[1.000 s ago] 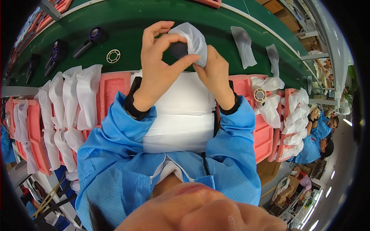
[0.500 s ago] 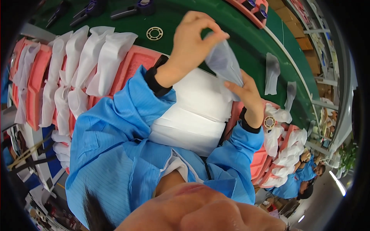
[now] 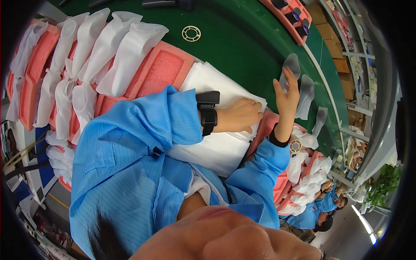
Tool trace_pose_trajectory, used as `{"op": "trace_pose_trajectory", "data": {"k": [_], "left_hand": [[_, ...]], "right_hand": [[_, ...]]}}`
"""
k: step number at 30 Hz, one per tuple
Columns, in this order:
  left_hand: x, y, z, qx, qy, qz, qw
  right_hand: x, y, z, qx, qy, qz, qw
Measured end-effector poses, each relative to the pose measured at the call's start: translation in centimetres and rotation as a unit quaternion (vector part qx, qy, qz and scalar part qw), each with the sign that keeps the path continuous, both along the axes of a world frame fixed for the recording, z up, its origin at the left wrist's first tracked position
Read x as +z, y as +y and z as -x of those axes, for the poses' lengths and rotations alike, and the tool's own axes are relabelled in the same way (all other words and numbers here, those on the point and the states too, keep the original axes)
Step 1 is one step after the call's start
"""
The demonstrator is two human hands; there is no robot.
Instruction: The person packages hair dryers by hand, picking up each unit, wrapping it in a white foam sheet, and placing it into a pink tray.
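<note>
My left hand [image 3: 241,115] lies on a stack of white sheet-like bags [image 3: 216,89] in front of me. Its fingers are curled and closed at the right edge of the top one. To the right, my right hand [image 3: 287,94] is raised over the green table with its fingers apart, holding nothing. Just behind its fingertips lies a translucent grey sleeve-like bag [image 3: 292,63], partly hidden by the hand. A second such bag [image 3: 306,97] and a smaller-looking third [image 3: 320,122] lie beside it in a row.
Pink foam trays [image 3: 160,65] with white-wrapped items [image 3: 123,52] stand at left. More wrapped items [image 3: 318,175] fill trays at right. A cream ring [image 3: 191,34] lies on the green table [image 3: 234,47]. A pink tray [image 3: 284,15] holds dark parts at the back. Co-workers in blue [image 3: 310,214] sit at right.
The translucent bag that both hands held up is now on the table by my right hand, which has opened. My left hand has come down onto the white stack.
</note>
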State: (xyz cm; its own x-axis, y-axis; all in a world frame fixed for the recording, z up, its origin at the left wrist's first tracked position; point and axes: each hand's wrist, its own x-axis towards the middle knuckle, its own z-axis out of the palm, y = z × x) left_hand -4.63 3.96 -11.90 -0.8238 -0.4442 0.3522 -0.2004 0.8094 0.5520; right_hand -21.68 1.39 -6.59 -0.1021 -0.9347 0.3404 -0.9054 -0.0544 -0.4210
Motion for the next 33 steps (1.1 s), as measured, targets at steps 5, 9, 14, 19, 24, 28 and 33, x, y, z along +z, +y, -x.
{"op": "trace_pose_trajectory", "data": {"k": [5,9,14,19,24,28,33], "left_hand": [[-0.8,0.0,0.1,0.005,0.015,0.023,1.0],[-0.3,0.0,0.5,-0.011,-0.115,-0.011,0.993],[-2.8,1.9,0.3,-0.002,0.416,-0.379,0.827],[-5.0,2.2,0.6,0.033,0.264,-0.325,0.907],[-1.0,0.5,0.7,0.016,0.106,-0.13,0.986],[-0.8,-0.4,0.0,0.046,0.051,-0.018,0.997],[1.7,-3.1,-1.1,-0.006,0.08,-0.196,0.977]], "right_hand": [[4.0,-6.4,-8.2,0.211,-0.124,-0.076,0.967],[-0.3,-17.2,-13.6,0.26,-0.106,-0.086,0.956],[-8.4,-25.1,-18.4,0.219,-0.069,-0.049,0.972],[-7.1,-22.9,-19.6,0.231,-0.227,-0.172,0.93],[2.3,-13.5,-12.6,0.167,-0.41,-0.244,0.863],[4.8,-5.6,-5.9,0.117,-0.478,-0.124,0.862],[6.2,2.5,2.3,0.11,-0.494,0.083,0.859]]}}
